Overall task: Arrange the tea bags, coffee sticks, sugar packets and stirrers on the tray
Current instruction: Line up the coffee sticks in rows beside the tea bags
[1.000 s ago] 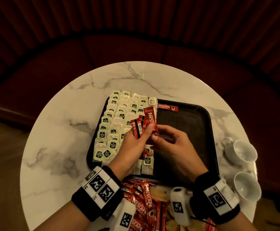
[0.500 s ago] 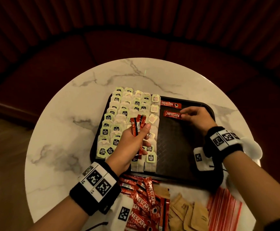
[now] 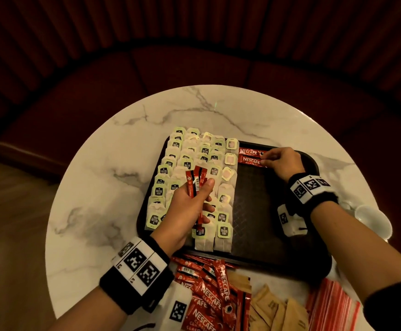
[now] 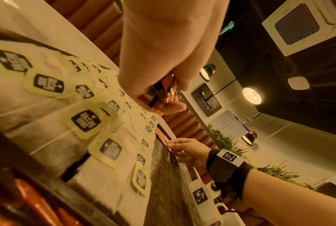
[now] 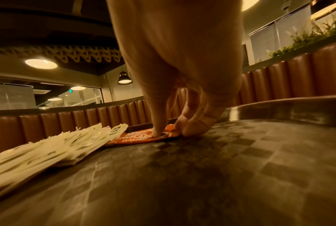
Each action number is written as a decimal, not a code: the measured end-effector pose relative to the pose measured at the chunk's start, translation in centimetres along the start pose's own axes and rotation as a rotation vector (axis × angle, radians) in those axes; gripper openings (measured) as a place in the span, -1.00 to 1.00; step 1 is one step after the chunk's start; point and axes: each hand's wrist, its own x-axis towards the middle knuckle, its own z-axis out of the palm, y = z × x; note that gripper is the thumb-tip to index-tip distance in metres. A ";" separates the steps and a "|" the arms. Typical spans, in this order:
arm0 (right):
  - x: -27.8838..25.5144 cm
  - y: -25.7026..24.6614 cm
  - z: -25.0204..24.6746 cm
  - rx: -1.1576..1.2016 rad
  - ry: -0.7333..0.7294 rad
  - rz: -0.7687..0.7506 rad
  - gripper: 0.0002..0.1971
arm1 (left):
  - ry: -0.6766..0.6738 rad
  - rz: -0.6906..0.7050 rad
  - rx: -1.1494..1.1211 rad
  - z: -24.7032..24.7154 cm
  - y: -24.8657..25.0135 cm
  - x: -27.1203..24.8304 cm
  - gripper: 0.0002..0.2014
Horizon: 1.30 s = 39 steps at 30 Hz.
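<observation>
Closest to me, on the near edge of the marble surface (image 3: 94, 187), I see a loose heap of red coffee sticks (image 3: 209, 295), with brown sugar packets (image 3: 273, 309) just to its right and a red-striped bundle (image 3: 333, 304) beyond those; I cannot tell whether that bundle is the stirrers.

Just past the heap lies the dark tray (image 3: 266, 235). My left hand (image 3: 189, 206) hovers above the tray's left half, fingers and thumb curled round a small fan of held coffee sticks (image 3: 195, 183) that stand up out of the fist. The left wrist view shows the same sticks' ends (image 4: 159, 97) poking out between the curled fingers.

Under and around that hand, the tea bags (image 3: 182, 168) fill the left half of the tray in overlapping rows, their pale green tags face up. The right half of the tray is bare textured black.

Further out, at the tray's far edge, my right hand (image 3: 282, 162) reaches across with its fingertips on the right end of the nearer of two placed coffee sticks (image 3: 250, 156), which lie flat, side by side and touching, just right of the tea bags. From the right wrist view the thumb (image 5: 159, 122) presses down on the stick (image 5: 143, 136) while the fingers curl at its end, pinching it against the tray floor (image 5: 221, 168).

At the right edge of the surface, white cups (image 3: 371, 220) sit partly hidden behind my right forearm.
</observation>
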 end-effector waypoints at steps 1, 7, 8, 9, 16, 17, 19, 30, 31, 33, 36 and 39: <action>0.1 0.0 0.1 0.001 0.011 0.005 -0.83 | 0.002 0.001 0.003 0.0 0.0 0.0 -0.81; 0.4 0.0 0.3 0.021 0.044 0.021 -0.94 | -0.009 0.004 0.006 0.1 0.0 0.0 -0.78; 0.1 -0.2 0.1 0.032 0.051 0.009 -0.93 | -0.015 0.000 -0.006 0.1 0.0 0.0 -0.75; -0.3 -0.6 -0.2 0.048 0.064 -0.011 -0.92 | -0.023 -0.004 -0.025 0.1 0.1 0.0 -0.71; -9.8 -6.1 -0.8 0.316 -0.144 -0.202 -0.86 | -0.120 -0.068 -0.193 1.2 1.4 -0.5 -0.43; -11.3 -6.7 -0.5 0.385 -0.209 -0.200 -0.84 | -0.127 -0.067 -0.196 1.3 1.5 -0.6 -0.40; -13.4 -7.3 0.1 0.468 -0.270 -0.218 -0.79 | -0.140 -0.061 -0.182 1.7 1.6 -0.8 -0.37; -16.2 -7.2 1.3 0.716 -0.249 -0.147 -0.89 | -0.251 -0.033 0.008 2.2 0.8 -1.5 -0.52; -16.3 -7.2 1.3 0.741 -0.251 -0.146 -0.88 | -0.257 -0.023 0.014 2.2 0.7 -1.5 -0.55; -16.2 -7.1 1.0 0.786 -0.250 -0.144 -0.86 | -0.249 -0.003 0.028 2.2 0.8 -1.6 -0.60; -15.8 -6.8 0.5 0.829 -0.228 -0.140 -0.81 | -0.239 0.033 0.029 2.0 0.8 -1.7 -0.64; -15.2 -6.3 -0.2 0.906 -0.178 -0.153 -0.81 | -0.235 0.051 -0.008 1.7 0.8 -1.7 -0.68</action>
